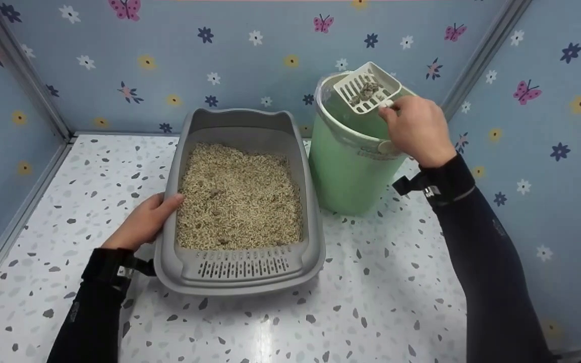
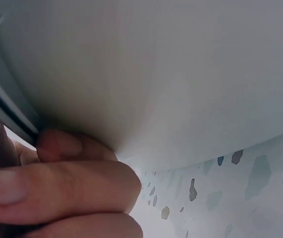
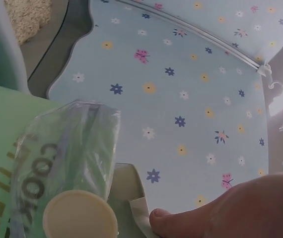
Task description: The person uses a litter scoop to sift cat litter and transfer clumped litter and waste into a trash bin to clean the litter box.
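Note:
My right hand (image 1: 421, 128) holds a white slotted litter scoop (image 1: 382, 76) by its handle, over the mouth of a green trash bin (image 1: 351, 174). Brownish litter clumps (image 1: 367, 92) lie in the scoop. To the left of the bin stands a grey litter box (image 1: 315, 247), spread with tan pellet litter (image 1: 240, 194) that has a few darker bits in it. My left hand (image 1: 141, 222) grips the box's left rim, thumb on top; the left wrist view has its curled fingers (image 2: 67, 188) under the rim. Only part of the right hand shows in the right wrist view.
A clear plastic liner (image 3: 77, 144) folds over the bin's rim, near a round cream-coloured piece (image 3: 80, 218). Flower-patterned panels (image 1: 250, 55) enclose the back and both sides. Under everything lies a white speckled surface (image 1: 381, 302).

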`<state>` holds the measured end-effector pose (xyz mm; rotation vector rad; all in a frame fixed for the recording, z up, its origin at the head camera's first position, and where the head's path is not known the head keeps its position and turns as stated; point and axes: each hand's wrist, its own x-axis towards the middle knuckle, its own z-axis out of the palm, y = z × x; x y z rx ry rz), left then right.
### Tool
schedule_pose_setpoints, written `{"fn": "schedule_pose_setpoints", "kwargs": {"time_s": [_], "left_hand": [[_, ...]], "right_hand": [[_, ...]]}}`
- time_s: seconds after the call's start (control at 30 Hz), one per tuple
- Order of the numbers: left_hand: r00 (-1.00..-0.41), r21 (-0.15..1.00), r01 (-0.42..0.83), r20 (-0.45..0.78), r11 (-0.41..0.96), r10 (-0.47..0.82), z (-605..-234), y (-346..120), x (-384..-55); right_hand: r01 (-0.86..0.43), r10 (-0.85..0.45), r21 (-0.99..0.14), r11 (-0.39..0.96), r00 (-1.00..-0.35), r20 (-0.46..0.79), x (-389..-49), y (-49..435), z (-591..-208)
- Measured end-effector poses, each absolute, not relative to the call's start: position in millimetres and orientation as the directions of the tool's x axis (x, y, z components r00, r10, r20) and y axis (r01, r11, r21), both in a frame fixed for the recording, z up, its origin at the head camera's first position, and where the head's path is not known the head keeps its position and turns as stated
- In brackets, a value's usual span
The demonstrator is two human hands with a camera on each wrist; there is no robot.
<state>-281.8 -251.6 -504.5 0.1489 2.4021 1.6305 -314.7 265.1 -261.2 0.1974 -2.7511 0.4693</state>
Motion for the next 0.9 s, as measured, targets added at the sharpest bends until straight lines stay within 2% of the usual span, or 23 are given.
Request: {"fn": "schedule_pose_setpoints", "kwargs": {"time_s": [0.63, 0.9], "left_hand": [[-0.965, 0.928, -0.058, -0.147, 0.369, 0.217, -505.4, -252.5, -283.9], [-0.966, 0.927, -0.066, -0.153, 0.37, 0.211, -507.4, -253.4, -284.2]], "right_hand": [[-0.141, -0.069, -0.242, 0.96, -0.957, 0.283, -313.1, 266.9, -266.1], [-0.192, -0.119, -0.223, 0.956, -0.945, 0.304, -309.0, 268.7, -269.3]]}}
